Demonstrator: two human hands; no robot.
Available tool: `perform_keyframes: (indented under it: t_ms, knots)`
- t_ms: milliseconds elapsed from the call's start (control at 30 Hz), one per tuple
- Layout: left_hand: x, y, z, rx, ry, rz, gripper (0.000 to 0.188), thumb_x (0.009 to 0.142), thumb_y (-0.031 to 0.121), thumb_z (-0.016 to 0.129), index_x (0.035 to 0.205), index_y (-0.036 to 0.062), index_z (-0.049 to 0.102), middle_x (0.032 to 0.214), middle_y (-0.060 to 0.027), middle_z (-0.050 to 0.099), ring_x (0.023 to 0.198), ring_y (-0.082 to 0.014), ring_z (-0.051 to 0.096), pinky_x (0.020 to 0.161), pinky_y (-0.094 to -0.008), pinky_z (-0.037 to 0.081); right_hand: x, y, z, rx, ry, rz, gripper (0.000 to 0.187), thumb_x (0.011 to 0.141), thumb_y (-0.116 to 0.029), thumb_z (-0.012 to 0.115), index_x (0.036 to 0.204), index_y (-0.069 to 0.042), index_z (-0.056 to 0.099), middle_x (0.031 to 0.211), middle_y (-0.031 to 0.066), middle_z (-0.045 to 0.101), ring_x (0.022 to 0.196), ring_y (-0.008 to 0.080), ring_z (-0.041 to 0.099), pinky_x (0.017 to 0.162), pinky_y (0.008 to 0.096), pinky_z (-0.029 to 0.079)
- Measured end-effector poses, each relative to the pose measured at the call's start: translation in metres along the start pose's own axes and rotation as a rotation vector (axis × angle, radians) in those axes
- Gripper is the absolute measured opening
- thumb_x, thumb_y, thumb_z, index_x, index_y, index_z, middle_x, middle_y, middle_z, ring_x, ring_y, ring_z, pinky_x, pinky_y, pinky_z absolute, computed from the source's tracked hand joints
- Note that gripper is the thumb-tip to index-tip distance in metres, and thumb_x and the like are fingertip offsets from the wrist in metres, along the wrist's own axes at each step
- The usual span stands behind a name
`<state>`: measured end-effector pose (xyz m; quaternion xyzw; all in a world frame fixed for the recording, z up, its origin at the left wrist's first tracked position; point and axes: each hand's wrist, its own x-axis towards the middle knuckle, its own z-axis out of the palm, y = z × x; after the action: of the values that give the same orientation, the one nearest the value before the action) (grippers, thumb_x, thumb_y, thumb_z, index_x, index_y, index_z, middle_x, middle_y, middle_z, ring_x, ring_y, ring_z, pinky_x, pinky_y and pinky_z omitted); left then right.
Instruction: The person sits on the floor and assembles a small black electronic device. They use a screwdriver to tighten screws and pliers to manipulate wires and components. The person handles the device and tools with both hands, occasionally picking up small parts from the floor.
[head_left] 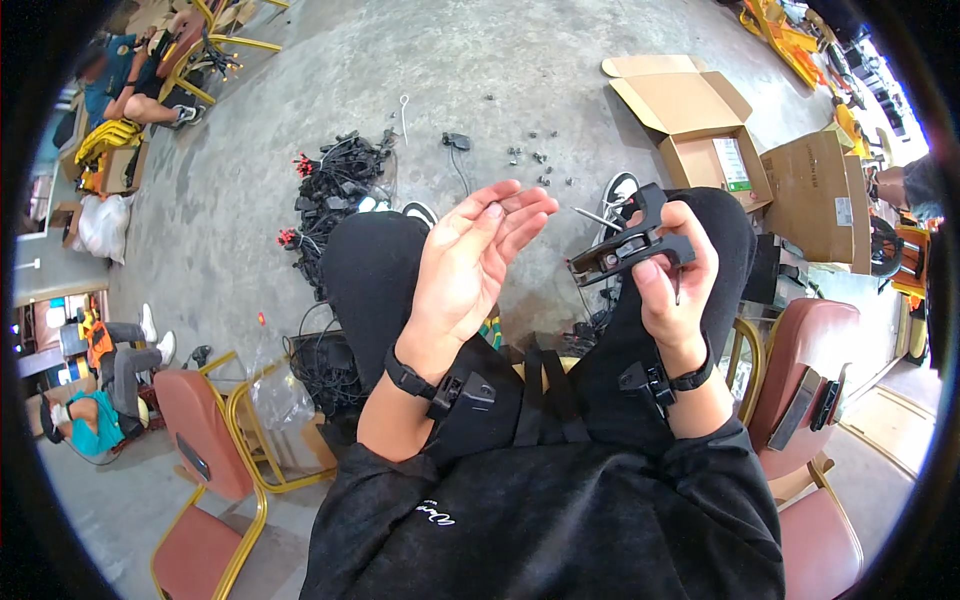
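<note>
My right hand (680, 290) is closed around a black, fork-shaped plastic bracket (632, 246), held above my right knee. Its thumb presses on the lower side of the bracket, and the fingers wrap behind it. A thin metal shaft (596, 216) sticks out from beside the bracket toward the upper left; its other end is hidden. Over my left knee, my left hand (468, 255) is raised with the palm turned inward. Its fingers are stretched out, the thumb lies close to them, and nothing shows in it. Both wrists wear black straps with small black devices.
Tangled black cabled parts (340, 190) lie on the floor at the left. Several small black pieces (540, 158) and a cabled part (456, 141) lie ahead. An open cardboard box (690, 120) and a taller carton (815, 200) stand at the right. Chairs (205, 430) flank me; people sit at the left.
</note>
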<state>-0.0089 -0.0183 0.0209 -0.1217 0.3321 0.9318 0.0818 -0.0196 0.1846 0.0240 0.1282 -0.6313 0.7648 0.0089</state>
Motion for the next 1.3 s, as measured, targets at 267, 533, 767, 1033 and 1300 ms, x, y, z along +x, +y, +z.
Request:
perform_keyframes:
  t_ms: [267, 533, 767, 1033, 1300]
  knots:
    - [-0.003, 0.001, -0.001, 0.151, -0.074, 0.067, 0.031, 0.098, 0.023, 0.050, 0.112, -0.0035, 0.057, 0.108, -0.0218, 0.065, 0.105, -0.0296, 0.063, 0.087, -0.0350, 0.055, 0.006, -0.004, 0.010, -0.445, -0.203, -0.194, 0.039, 0.063, -0.009, 0.081, 0.095, -0.003, 0.060, 0.065, -0.0037, 0.044, 0.054, 0.0019, 0.036, 0.048, 0.0179, 0.032]
    - [-0.012, -0.006, 0.014, 0.223, -0.174, 0.132, 0.039, 0.098, 0.021, 0.050, 0.126, -0.0057, 0.049, 0.126, -0.0243, 0.056, 0.108, -0.0238, 0.061, 0.090, -0.0331, 0.052, 0.002, -0.001, 0.018, -0.452, -0.269, -0.188, 0.044, 0.068, -0.007, 0.081, 0.106, -0.002, 0.059, 0.064, -0.0033, 0.044, 0.052, 0.0020, 0.034, 0.047, 0.0188, 0.032]
    - [-0.013, -0.007, 0.015, 0.263, -0.248, 0.141, 0.044, 0.098, 0.023, 0.049, 0.130, -0.0060, 0.046, 0.128, -0.0247, 0.054, 0.111, -0.0253, 0.060, 0.093, -0.0347, 0.050, 0.002, 0.001, 0.020, -0.372, -0.270, -0.094, 0.043, 0.071, -0.008, 0.080, 0.108, -0.002, 0.060, 0.065, -0.0043, 0.043, 0.055, 0.0018, 0.031, 0.047, 0.0193, 0.030]
    - [-0.014, -0.001, 0.014, 0.264, -0.300, 0.091, 0.044, 0.100, 0.019, 0.045, 0.135, -0.0068, 0.039, 0.131, -0.0262, 0.051, 0.121, -0.0285, 0.053, 0.101, -0.0368, 0.044, 0.001, 0.001, 0.021, -0.434, -0.286, -0.083, 0.044, 0.070, -0.009, 0.081, 0.109, -0.004, 0.060, 0.060, -0.0051, 0.032, 0.053, 0.0029, 0.030, 0.047, 0.0201, 0.028]
    - [-0.015, 0.007, 0.011, 0.329, -0.343, 0.065, 0.047, 0.098, 0.012, 0.044, 0.139, -0.0067, 0.033, 0.133, -0.0265, 0.049, 0.124, -0.0295, 0.050, 0.103, -0.0369, 0.040, 0.002, 0.002, 0.019, -0.483, -0.306, -0.095, 0.049, 0.064, -0.009, 0.082, 0.108, -0.005, 0.060, 0.065, -0.0003, 0.044, 0.052, 0.0074, 0.036, 0.047, 0.0245, 0.034]
